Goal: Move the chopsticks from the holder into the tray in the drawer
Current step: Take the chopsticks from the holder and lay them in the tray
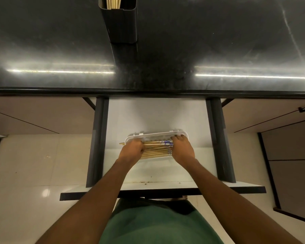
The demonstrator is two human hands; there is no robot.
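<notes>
Both hands, left (132,150) and right (181,148), clasping chopsticks (157,149) with unreadable blue print over white tray (155,135).

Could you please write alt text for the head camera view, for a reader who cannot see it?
Both hands, left and right, settle a bundle of chopsticks into a white tray in an open drawer. On the dark counter, a black holder contains more chopsticks.
</notes>
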